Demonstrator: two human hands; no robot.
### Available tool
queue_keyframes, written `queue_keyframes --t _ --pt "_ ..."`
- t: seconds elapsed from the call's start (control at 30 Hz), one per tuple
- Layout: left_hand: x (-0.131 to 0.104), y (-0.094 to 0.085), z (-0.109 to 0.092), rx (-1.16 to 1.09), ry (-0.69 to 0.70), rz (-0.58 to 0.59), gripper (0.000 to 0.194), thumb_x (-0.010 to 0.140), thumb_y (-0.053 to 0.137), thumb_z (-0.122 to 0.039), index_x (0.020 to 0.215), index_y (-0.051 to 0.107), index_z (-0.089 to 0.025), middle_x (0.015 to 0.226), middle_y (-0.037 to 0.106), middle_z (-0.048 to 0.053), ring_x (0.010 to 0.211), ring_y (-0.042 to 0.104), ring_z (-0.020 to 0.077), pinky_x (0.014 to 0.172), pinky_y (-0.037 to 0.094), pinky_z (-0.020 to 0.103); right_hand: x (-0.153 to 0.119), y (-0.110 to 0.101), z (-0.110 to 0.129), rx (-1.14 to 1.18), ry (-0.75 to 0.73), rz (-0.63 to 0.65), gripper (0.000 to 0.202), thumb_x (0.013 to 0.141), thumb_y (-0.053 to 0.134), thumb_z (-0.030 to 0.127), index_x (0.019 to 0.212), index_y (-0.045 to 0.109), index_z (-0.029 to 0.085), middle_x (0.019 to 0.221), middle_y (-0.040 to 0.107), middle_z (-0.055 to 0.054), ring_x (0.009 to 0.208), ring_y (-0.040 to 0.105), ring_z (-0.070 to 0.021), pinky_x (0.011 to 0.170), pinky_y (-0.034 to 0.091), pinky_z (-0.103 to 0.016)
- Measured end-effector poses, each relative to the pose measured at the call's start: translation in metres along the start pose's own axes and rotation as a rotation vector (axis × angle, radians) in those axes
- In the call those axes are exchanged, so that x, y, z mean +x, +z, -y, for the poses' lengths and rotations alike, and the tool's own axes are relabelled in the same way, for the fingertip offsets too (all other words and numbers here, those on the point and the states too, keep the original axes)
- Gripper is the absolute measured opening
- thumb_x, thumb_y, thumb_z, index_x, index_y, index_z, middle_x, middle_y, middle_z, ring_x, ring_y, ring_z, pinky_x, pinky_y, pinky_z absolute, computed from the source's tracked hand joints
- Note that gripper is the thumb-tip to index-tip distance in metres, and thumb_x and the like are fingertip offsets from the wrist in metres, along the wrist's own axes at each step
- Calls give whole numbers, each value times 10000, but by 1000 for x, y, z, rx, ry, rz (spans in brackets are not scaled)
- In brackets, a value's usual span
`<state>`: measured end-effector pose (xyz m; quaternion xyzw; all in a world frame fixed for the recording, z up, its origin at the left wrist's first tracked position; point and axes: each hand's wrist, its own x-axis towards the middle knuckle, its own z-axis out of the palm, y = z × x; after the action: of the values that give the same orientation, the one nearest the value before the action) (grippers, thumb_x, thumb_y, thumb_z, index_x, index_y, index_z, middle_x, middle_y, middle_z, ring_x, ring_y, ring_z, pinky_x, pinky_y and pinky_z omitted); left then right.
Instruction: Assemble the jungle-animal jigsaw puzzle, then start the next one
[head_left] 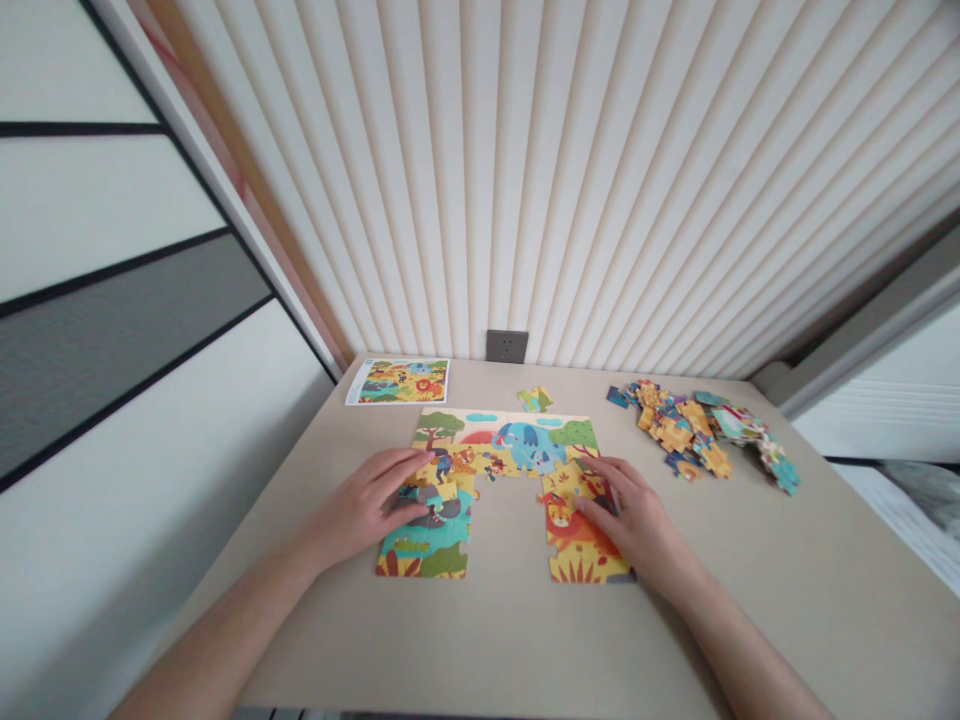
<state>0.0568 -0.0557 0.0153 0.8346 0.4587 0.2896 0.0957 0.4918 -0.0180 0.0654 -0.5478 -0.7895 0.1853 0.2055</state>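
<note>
A partly joined jigsaw puzzle [517, 443] lies flat on the table, shaped like an upside-down U with a gap at its lower middle. Two blue elephants show along its top. My left hand [373, 500] rests on the left part, fingers apart, above the teal water and crocodile picture. On the right part, beside the orange lion picture, lies my right hand [628, 508], its thumb and fingers apart. Neither hand has a piece lifted. One loose green and yellow piece [535, 400] sits just behind the puzzle's top edge.
A printed reference picture [401, 382] lies at the table's back left. Several loose puzzle pieces [675, 432] are heaped at the back right of the table [502, 640]. Behind it stands a ridged white wall panel [510, 180] with a dark socket [507, 346].
</note>
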Motion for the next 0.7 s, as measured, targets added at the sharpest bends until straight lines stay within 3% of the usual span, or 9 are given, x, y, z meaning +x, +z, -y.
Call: queue_keyframes --t 0.1,0.27,0.5,0.7 --pt "-1 1 0 -1 9 10 640 1014 677 -442 1594 445 -300 1456 624 113 1317 627 269 1149 527 431 1 -4 3 -22 -15 5 437 998 629 463 1393 661 278 1390 661 -114 1252 666 -279 1070 550 -438" --pt "1 -1 0 16 9 -29 634 1008 681 -444 1588 465 -303 1438 645 105 1306 636 272 1139 532 433 -2 2 -2 -192 -50 30 556 973 667 521 1466 604 272 1389 677 -127 1265 638 -324 1094 500 -515" --pt "1 -4 7 38 -112 -112 592 1008 673 -463 1553 500 -310 1416 638 104 1297 635 282 1159 511 474 -4 6 -3 -312 -52 62 646 975 645 573 1529 543 258 1415 666 -131 1273 623 -335 1037 495 -502" --pt "10 2 -7 -174 -168 -26 610 996 691 -469 1555 487 -330 1499 601 88 1385 586 270 1182 490 458 -3 11 -4 -278 1 72 603 988 587 467 1534 540 214 1391 659 -142 1251 627 -318 1034 500 -471"
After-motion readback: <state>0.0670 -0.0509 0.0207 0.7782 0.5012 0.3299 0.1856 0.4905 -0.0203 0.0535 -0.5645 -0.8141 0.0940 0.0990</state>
